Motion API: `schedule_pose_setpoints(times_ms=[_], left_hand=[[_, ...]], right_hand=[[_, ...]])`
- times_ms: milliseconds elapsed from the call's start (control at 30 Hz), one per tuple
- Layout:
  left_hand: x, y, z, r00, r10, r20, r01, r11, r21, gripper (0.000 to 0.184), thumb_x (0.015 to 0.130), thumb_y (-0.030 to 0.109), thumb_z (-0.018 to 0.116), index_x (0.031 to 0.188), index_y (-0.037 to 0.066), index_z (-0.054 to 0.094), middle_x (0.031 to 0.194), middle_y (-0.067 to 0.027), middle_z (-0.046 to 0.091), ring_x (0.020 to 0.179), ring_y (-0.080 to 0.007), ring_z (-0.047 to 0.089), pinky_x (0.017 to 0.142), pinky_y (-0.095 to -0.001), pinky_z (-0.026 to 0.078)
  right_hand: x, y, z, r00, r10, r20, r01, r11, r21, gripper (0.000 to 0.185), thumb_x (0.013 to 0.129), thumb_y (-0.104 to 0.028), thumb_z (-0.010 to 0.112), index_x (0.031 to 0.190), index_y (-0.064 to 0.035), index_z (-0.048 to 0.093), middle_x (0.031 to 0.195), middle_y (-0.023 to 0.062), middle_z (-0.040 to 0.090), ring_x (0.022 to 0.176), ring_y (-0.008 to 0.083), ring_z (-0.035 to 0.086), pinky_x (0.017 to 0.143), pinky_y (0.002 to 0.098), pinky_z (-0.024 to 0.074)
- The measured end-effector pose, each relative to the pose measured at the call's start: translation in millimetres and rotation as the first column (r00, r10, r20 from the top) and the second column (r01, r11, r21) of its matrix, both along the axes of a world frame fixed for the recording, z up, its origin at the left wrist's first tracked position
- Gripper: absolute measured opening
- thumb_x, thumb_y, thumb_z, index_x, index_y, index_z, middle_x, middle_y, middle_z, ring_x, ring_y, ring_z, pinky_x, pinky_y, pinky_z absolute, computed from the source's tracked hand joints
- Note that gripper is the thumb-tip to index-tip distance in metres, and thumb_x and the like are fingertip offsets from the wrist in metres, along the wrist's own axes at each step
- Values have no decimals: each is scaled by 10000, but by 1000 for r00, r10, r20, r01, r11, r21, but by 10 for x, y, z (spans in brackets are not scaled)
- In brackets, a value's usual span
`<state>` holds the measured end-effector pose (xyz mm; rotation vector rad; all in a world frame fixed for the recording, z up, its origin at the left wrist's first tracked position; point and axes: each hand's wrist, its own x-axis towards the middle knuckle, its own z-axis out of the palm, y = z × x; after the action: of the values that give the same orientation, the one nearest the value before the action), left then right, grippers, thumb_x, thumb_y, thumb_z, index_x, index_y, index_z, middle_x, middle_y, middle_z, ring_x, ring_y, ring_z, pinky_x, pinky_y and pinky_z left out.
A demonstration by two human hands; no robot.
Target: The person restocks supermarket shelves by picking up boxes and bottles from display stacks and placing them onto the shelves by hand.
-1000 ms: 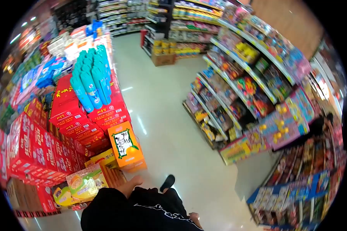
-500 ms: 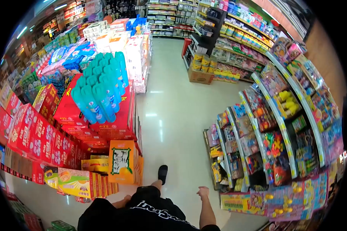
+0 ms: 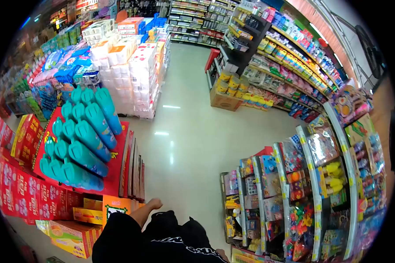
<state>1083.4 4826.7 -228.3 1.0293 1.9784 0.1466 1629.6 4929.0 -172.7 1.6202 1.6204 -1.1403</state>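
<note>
My left hand [image 3: 154,204] is stretched forward beside an orange carton [image 3: 116,204], apart from it. Its fingers look loosely curled, and nothing shows in them. Of my right hand [image 3: 224,256] only a sliver appears at the bottom edge, beside my black shirt [image 3: 171,245]; its fingers are hidden. Ahead of my left hand stands a stack of red boxes [image 3: 123,168] with several teal-capped blue bottles [image 3: 85,138] on top.
A pale, shiny floor aisle [image 3: 184,131] runs ahead. White paper packs [image 3: 131,83] are piled on the left. Toy shelves [image 3: 294,188] line the right side. Farther on, a cardboard box [image 3: 224,100] bears yellow tins [image 3: 231,85] beside a dark shelf end.
I have moved forward along the aisle, so the bottles and shelves sit nearer and lower. My left hand has swung forward; my right hand has dropped back to the bottom edge.
</note>
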Motion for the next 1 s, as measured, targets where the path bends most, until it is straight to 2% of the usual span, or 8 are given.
schedule_pose_setpoints(times_ms=[100, 300, 433, 567, 667, 800, 900, 1000], left_hand=[[-392, 761, 376, 845, 481, 236, -527, 823, 212, 377, 857, 324, 589, 1018, 1, 697, 1043, -219, 699, 995, -391, 658, 890, -453, 514], [-899, 1296, 535, 885, 433, 171, -464, 854, 238, 390, 848, 330, 596, 1021, -5, 696, 1042, -227, 696, 1002, -373, 662, 895, -439, 515], [-1248, 836, -347, 967, 253, 18, -250, 964, -90, 483, 842, 444, 565, 968, 8, 731, 1076, -270, 670, 1035, -403, 647, 907, -464, 508], [-1445, 474, 187, 855, 509, 95, -381, 743, -550, 494, 879, 425, 544, 1138, 33, 698, 1106, -258, 675, 1043, -362, 657, 933, -452, 496], [-1689, 565, 434, 922, 388, -11, -373, 878, -299, 448, 883, 340, 548, 1163, 15, 677, 1092, -256, 681, 1031, -358, 661, 918, -453, 502], [-1894, 1131, 570, 787, 567, -242, -587, 809, -13, 415, 829, 278, 597, 1102, -18, 694, 1069, -263, 686, 980, -384, 677, 895, -430, 525], [-2188, 1543, 59, 660, 730, -174, -749, 625, -219, 465, 791, 337, 641, 1048, -45, 708, 1078, -272, 683, 1007, -403, 674, 894, -432, 530], [-2528, 1857, -94, 553, 826, -107, -821, 518, -241, 530, 750, 406, 687, 983, -70, 712, 1057, -298, 676, 1029, -405, 670, 857, -445, 532]], right_hand=[[-497, 424, -206, 983, 180, -27, -178, 983, 49, 296, 862, -126, 558, 1113, -48, 694, 716, 123, 690, 560, 235, 615, 490, 400, 470], [-1723, 1800, -998, 477, 879, -30, -851, 469, 236, 263, 845, -141, 578, 1048, -34, 706, 686, 115, 688, 591, 273, 634, 530, 432, 492], [-2908, 2944, -448, 976, -165, -144, 144, 979, -143, 373, 959, -128, 387, 1237, -82, 632, 793, 154, 693, 607, 238, 630, 527, 413, 517], [-3676, 4074, -649, 968, -246, -41, 239, 961, -138, 268, 875, -222, 603, 1079, -103, 730, 896, 122, 734, 753, 240, 694, 643, 353, 549], [-4453, 4905, -861, 925, 378, -37, -380, 924, -49, 162, 874, -187, 620, 899, -77, 736, 801, 79, 721, 671, 210, 675, 572, 362, 538], [-5891, 5479, -597, 265, 961, 85, -931, 232, 281, 175, 886, -158, 603, 861, -27, 717, 720, 91, 704, 563, 203, 657, 457, 391, 512], [-6904, 5476, -393, 829, 252, -499, -271, 962, 36, 226, 899, -180, 599, 1030, -1, 639, 770, 158, 688, 584, 236, 653, 481, 348, 508], [-7637, 5430, -210, 808, -49, -587, -65, 983, -171, 254, 910, -182, 587, 1084, 2, 603, 777, 163, 679, 591, 234, 645, 489, 318, 498]])
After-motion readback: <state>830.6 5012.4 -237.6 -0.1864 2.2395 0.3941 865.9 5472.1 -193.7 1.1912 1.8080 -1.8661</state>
